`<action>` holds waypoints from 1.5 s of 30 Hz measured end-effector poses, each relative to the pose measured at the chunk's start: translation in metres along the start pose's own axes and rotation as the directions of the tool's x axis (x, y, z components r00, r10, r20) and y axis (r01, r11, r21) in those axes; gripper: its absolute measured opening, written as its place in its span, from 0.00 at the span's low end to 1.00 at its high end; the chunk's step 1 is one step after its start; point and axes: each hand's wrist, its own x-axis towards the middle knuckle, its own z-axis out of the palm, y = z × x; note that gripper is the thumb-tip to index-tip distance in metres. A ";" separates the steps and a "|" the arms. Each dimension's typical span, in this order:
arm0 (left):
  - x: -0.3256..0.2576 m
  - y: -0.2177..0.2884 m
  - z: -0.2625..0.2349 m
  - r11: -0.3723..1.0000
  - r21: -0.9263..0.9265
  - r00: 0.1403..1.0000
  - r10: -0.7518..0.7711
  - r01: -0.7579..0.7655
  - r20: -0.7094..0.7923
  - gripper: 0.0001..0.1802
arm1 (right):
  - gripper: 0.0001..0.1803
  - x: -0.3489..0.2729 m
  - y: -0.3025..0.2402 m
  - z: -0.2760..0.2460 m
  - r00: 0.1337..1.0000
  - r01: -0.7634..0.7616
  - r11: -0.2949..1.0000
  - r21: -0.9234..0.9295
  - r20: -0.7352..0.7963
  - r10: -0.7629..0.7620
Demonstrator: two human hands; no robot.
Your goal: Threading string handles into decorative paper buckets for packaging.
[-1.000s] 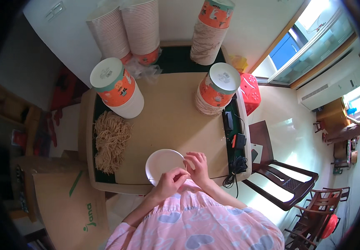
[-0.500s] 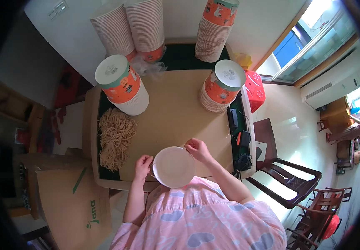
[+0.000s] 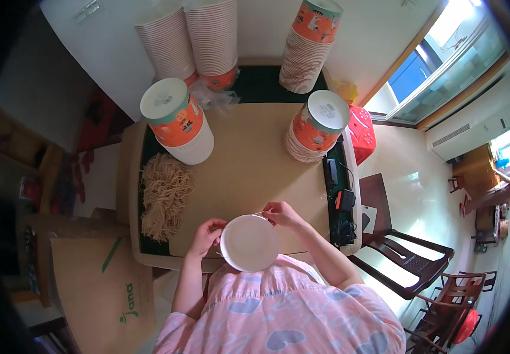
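At the lower centre of the frame, a white round paper bowl [image 3: 249, 243] sits between two bare hands, its open mouth facing up, by the near edge of the tan-topped table [image 3: 240, 159]. The left hand [image 3: 206, 238] seems to grasp the rim's left side with bent fingers; whether it pinches cord too, I cannot tell. The right hand [image 3: 281, 213] has thumb and fingertips closed on a thin tan cord [image 3: 259, 213] at the upper right rim. The step in hand looks like working cord around the rim; the next move likely calls for steadying the bowl and keeping that cord taut.

Counted: one bowl in the hands; one loose heap of tan string [image 3: 165, 197] at centre left; five stacks of nested paper bowls. Two stand at upper left [image 3: 212, 38], one at upper right [image 3: 309, 47], one left of centre [image 3: 179, 121] and one right of centre [image 3: 318, 127]. Bowls within each stack are too tightly nested to count.
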 end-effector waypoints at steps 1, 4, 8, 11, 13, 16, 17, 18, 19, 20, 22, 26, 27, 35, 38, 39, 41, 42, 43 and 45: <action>0.002 0.002 0.003 1.000 0.031 1.000 -0.006 0.006 0.015 0.18 | 0.12 0.001 0.000 0.000 1.000 0.001 1.000 -0.002 0.001 -0.001; 0.001 0.006 0.011 0.970 -0.237 0.998 -0.046 0.056 0.048 0.16 | 0.11 0.007 0.007 0.002 0.999 0.016 0.999 -0.038 -0.050 -0.018; 0.014 -0.045 0.001 0.982 -0.092 0.985 -0.167 0.163 -0.036 0.14 | 0.09 0.025 0.038 0.008 1.000 0.013 0.995 -0.104 0.017 -0.011; 0.031 -0.097 -0.014 0.992 -0.099 0.992 -0.090 0.081 -0.088 0.11 | 0.10 0.038 0.075 0.006 0.992 -0.031 0.996 0.083 0.124 0.020; 0.033 -0.100 -0.011 0.793 -0.531 0.945 -0.325 0.297 0.043 0.13 | 0.12 0.041 0.094 0.007 0.983 -0.044 0.951 0.306 0.181 -0.013; 0.027 -0.099 0.005 0.967 -0.194 0.980 -0.183 0.166 -0.073 0.17 | 0.18 0.035 0.095 0.006 0.959 -0.263 0.792 0.551 0.240 0.152; 0.018 -0.091 0.006 0.966 -0.203 0.979 -0.180 0.159 -0.093 0.17 | 0.20 0.023 0.067 0.009 0.947 -0.269 0.918 0.293 0.255 0.196; 0.014 -0.076 0.014 0.978 -0.088 0.969 -0.203 0.192 -0.140 0.17 | 0.23 0.009 0.047 0.007 0.940 -0.255 0.967 0.021 0.238 0.243; 0.013 -0.066 0.020 0.974 0.031 0.960 -0.213 0.222 -0.183 0.17 | 0.23 -0.002 0.036 0.006 0.942 -0.254 0.967 0.020 0.230 0.243; 0.015 -0.067 0.018 0.961 0.036 0.951 -0.265 0.274 -0.160 0.19 | 0.23 -0.009 0.026 0.005 0.937 -0.293 0.956 0.010 0.202 0.286; 0.018 -0.064 0.020 0.954 -0.198 0.970 -0.239 0.225 -0.050 0.19 | 0.24 -0.019 0.027 -0.001 0.941 -0.287 0.950 0.125 0.223 0.255; 0.039 -0.025 0.044 0.999 -0.034 0.998 -0.036 0.038 0.060 0.16 | 0.17 -0.026 0.018 -0.017 0.999 0.021 0.938 0.345 -0.053 -0.003; 0.045 -0.010 0.056 0.941 0.304 0.987 0.125 -0.150 0.100 0.15 | 0.15 -0.035 -0.004 -0.022 0.989 0.110 0.914 0.391 -0.135 -0.061; 0.057 0.175 0.154 0.554 0.468 0.707 0.657 -0.688 0.262 0.13 | 0.09 -0.136 -0.179 -0.096 0.468 0.568 0.638 -0.520 -0.433 -0.770; 0.086 0.227 0.183 0.435 0.409 0.569 0.765 -0.802 0.303 0.14 | 0.12 -0.150 -0.226 -0.132 0.085 0.469 0.277 -0.839 -0.269 -0.959; 0.099 0.243 0.192 0.323 0.457 0.492 0.810 -0.829 0.319 0.14 | 0.13 -0.148 -0.242 -0.143 -0.016 0.402 0.159 -0.902 -0.181 -0.983; 0.126 0.263 0.203 0.199 0.502 0.402 0.852 -0.842 0.336 0.14 | 0.15 -0.136 -0.262 -0.164 -0.027 0.297 0.045 -0.954 -0.055 -0.998; 0.145 0.266 0.206 0.140 0.500 0.339 0.880 -0.854 0.332 0.13 | 0.15 -0.129 -0.268 -0.172 -0.034 0.275 0.003 -0.961 -0.013 -0.999; 0.164 0.266 0.206 0.079 0.504 0.275 0.904 -0.860 0.327 0.12 | 0.17 -0.117 -0.270 -0.181 -0.035 0.256 -0.009 -0.967 0.000 -0.999; 0.195 0.258 0.203 0.076 0.504 0.283 0.893 -0.860 0.349 0.12 | 0.18 -0.096 -0.267 -0.198 0.002 0.179 -0.048 -0.983 0.049 -0.999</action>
